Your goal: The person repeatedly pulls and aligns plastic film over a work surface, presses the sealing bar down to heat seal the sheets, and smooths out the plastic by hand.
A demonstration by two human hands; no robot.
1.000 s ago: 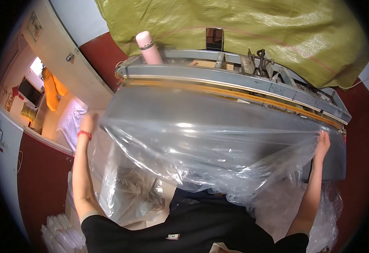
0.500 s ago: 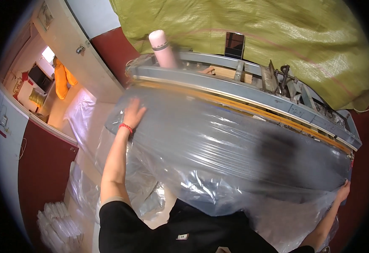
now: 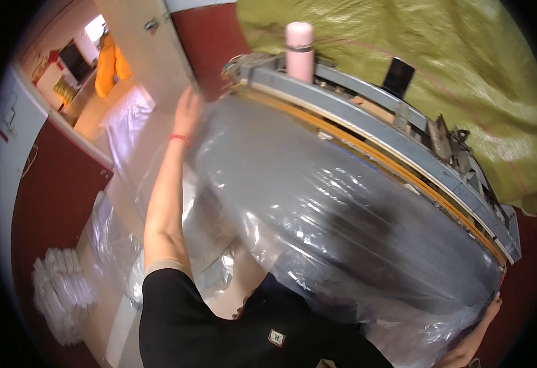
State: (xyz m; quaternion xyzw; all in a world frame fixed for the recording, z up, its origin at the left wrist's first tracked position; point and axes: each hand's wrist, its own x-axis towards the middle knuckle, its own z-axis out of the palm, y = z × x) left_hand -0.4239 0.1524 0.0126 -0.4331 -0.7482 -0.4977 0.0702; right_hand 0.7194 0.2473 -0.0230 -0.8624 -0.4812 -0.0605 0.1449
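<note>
A clear plastic sheet (image 3: 281, 257) lies over a long grey surface and hangs down at its near side toward me. My left hand (image 3: 188, 115), with a red bracelet at the wrist, is at the far left end of this surface, its fingers stretched out and somewhat blurred. Whether it touches the film there I cannot tell. At the right end, my right hand (image 3: 493, 308) pinches the sheet at the corner of the surface; part of that hand is hidden by the film.
A grey metal frame (image 3: 354, 122) with an orange strip runs along the far side. On it stand a pink bottle (image 3: 300, 61) and a dark phone (image 3: 398, 78). Green sheeting (image 3: 452, 37) hangs behind. Bundled clear plastic (image 3: 66, 291) lies at lower left, near an open door (image 3: 149, 49).
My left hand has left the top of the covered surface and moved out to its left end. My right hand keeps its place at the right corner. The view has turned left.
</note>
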